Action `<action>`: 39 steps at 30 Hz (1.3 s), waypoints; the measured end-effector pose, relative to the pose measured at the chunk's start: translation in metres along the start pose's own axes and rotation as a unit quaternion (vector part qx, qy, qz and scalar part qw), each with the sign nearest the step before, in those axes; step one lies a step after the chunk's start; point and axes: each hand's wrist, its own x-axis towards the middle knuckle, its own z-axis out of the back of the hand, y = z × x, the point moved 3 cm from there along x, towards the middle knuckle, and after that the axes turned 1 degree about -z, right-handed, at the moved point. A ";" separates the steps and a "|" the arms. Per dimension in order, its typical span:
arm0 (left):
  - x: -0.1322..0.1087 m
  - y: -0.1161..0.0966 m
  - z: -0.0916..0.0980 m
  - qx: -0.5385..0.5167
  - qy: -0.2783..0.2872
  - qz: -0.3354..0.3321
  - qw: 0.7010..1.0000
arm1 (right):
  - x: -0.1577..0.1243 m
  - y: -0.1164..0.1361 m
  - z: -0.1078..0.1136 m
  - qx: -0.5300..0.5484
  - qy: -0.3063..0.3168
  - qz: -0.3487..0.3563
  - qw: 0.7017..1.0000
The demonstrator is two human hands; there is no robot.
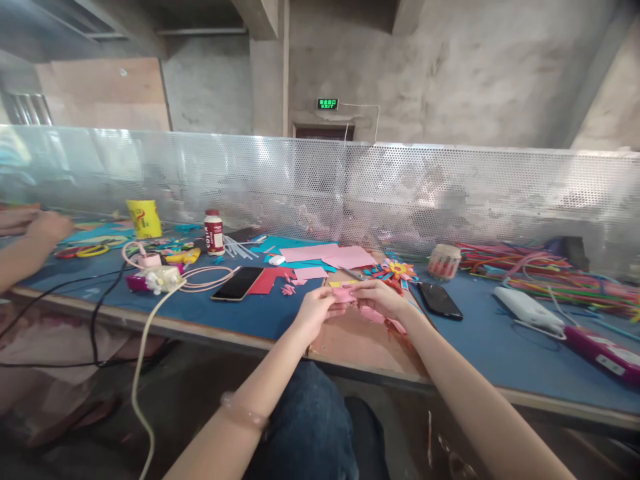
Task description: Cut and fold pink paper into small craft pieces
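Note:
Over a brown board (350, 340) at the table's front edge, my left hand (317, 310) and my right hand (377, 297) meet around a small piece of pink paper (342, 294). Fingers of both hands are closed on it; the fingertips partly cover it. More pink pieces lie on the board below my right hand. Just beyond my hands are a yellow scrap, a pair of scissors (353, 273) partly hidden, and a colourful paper flower (397, 268). Larger pink sheets (325, 255) and a red sheet (266, 280) lie behind and to the left.
Phones lie on both sides, one left (238, 283) and one right (440, 301). Cables run from a power strip (155, 279). A red-capped bottle (213, 232), a jar (444, 261) and coloured strips (540, 273) stand or lie farther back. Another person's hand (47, 230) is at far left.

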 end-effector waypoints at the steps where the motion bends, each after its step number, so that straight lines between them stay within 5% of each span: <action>1: 0.000 0.000 0.000 -0.006 -0.004 0.006 1.000 | 0.000 0.000 0.000 0.008 0.002 -0.002 1.000; 20: -0.005 -0.003 0.000 0.030 0.011 -0.006 0.999 | 0.004 -0.001 -0.007 0.087 0.067 0.003 0.994; 32: -0.003 -0.004 -0.001 0.027 0.013 0.015 0.999 | 0.009 -0.011 -0.002 0.027 0.013 -0.016 0.999; 39: -0.008 -0.007 -0.001 0.047 0.013 0.016 0.999 | 0.006 -0.007 -0.006 0.049 0.073 0.010 0.996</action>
